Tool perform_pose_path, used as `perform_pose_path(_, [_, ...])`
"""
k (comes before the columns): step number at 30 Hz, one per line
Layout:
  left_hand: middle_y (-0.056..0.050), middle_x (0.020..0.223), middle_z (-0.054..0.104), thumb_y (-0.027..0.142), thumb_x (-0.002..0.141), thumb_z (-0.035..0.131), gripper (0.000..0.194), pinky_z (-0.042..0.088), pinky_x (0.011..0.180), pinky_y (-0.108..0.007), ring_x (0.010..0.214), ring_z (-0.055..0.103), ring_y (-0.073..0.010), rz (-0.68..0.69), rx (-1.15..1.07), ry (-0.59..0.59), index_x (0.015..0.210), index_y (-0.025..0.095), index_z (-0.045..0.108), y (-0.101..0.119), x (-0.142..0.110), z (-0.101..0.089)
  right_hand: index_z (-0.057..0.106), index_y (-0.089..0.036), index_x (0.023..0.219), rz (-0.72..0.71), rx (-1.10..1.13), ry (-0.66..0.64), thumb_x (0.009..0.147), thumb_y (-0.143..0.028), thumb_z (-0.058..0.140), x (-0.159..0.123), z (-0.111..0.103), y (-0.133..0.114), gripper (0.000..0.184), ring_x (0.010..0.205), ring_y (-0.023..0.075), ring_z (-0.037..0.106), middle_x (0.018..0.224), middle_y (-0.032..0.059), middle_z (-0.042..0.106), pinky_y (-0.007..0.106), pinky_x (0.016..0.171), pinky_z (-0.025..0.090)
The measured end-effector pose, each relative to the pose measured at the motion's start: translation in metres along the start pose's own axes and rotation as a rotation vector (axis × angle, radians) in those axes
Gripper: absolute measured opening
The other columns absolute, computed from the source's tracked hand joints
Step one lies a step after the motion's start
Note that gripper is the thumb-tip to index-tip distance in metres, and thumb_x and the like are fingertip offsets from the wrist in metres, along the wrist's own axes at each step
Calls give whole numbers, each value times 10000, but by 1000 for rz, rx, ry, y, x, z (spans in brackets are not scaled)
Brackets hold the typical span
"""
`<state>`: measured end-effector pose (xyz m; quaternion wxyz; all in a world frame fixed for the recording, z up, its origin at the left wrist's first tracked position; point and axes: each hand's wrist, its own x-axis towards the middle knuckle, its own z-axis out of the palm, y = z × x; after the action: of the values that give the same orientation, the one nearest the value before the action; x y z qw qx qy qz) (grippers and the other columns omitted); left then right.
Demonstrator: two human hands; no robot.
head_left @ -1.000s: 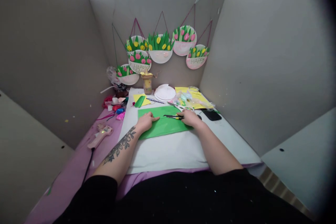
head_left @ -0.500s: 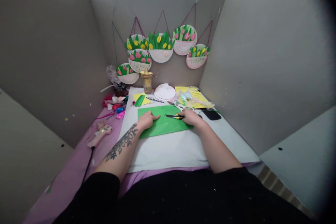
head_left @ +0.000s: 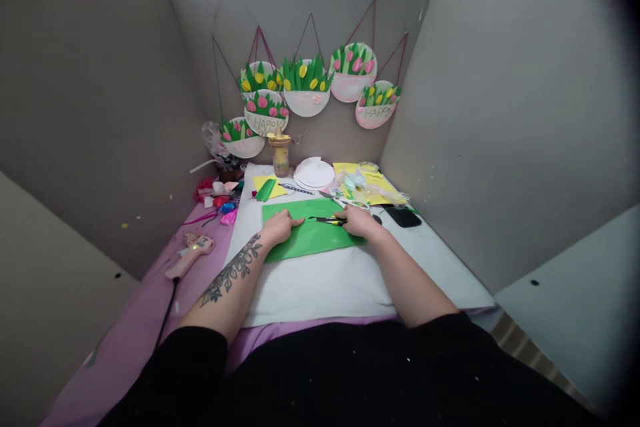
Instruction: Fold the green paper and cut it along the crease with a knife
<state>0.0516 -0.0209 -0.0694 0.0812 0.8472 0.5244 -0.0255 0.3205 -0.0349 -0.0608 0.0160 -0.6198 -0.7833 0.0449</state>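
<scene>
A green paper sheet [head_left: 315,240] lies on a white mat [head_left: 325,287] in front of me. My left hand [head_left: 280,227] rests flat on the sheet's left part, fingers stretched out and pressing it down. My right hand [head_left: 356,221] is closed round the handles of black and yellow scissors [head_left: 327,220], whose blades point left over the middle of the green sheet. My tattooed left forearm reaches in from the lower left.
A glue gun [head_left: 190,255] with cord lies on the purple cloth at left. Ribbons [head_left: 220,203], a green roll [head_left: 266,191], a bottle [head_left: 281,155], white paper plates [head_left: 314,175], yellow paper [head_left: 373,188] and a black phone [head_left: 403,217] sit behind. Tulip plate crafts [head_left: 306,87] hang on grey cardboard walls.
The hands and scissors have stayed nearly in place on the green sheet. The view has tipped slightly, so everything sits a little higher in the picture.
</scene>
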Motion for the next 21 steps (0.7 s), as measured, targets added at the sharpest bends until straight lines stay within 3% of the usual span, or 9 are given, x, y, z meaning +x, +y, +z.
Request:
perform_pose_path(7, [-86,1131,524,208,904,332,479,391,853,-316,982,502,-235,5,-14,-11,1339,321,498,2,-2,-3,599,-310,1263,1,14,-21,771,-188,567,-5,-3,1,508,1013,256,575,1141,92,628,265,781,397])
perform_pose_path(15, [-90,1069,538,287,930,339,406,377,850,-310,931,511,-229,3,-84,38,1251,279,588,3,-3,-2,604,-310,1258,-10,-8,-8,765,-185,564,-4,0,-3,510,1008,255,579,1136,91,631,268,795,402])
perform_pose_path(21, [-78,1044,546,244,937,318,406,364,878,-293,938,496,-207,30,-92,116,1196,265,629,-2,-4,4,592,-311,1271,-17,-18,-19,775,-195,550,-1,2,-5,511,986,257,583,1104,101,630,278,783,403])
